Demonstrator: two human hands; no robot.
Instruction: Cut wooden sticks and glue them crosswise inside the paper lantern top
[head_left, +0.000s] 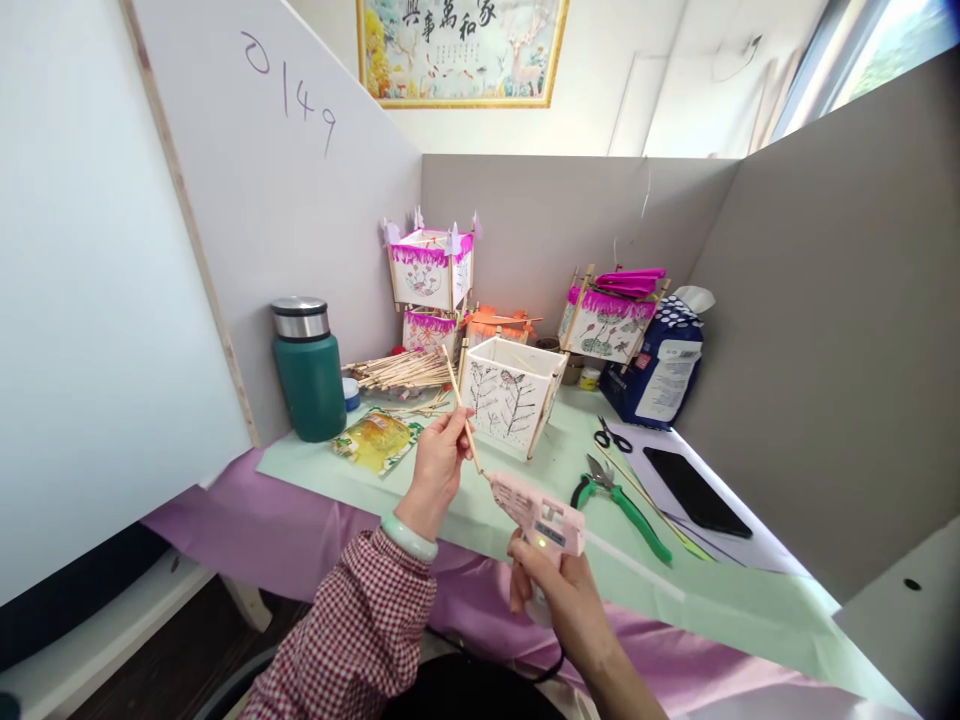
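Observation:
Between the fingers of my left hand (pixel 441 462) is a thin wooden stick (pixel 451 375), held at a slant with its upper end leaning left. My right hand (pixel 559 590) is wrapped round the handle of a pink hot glue gun (pixel 536 512). The gun's nozzle is at the stick's lower end; whether they touch I cannot tell. Just behind my left hand stands a white paper lantern frame (pixel 510 395) with wooden corner sticks and dark tree drawings on its side.
Green-handled pruning shears (pixel 622 508), black scissors (pixel 613 436) and a black phone (pixel 696 490) lie on the right. A green bottle (pixel 307 375), a yellow packet (pixel 377 440) and a stick pile (pixel 409 370) are left. Decorated lanterns (pixel 431 270) stand behind, with a tissue pack (pixel 656 365) at back right.

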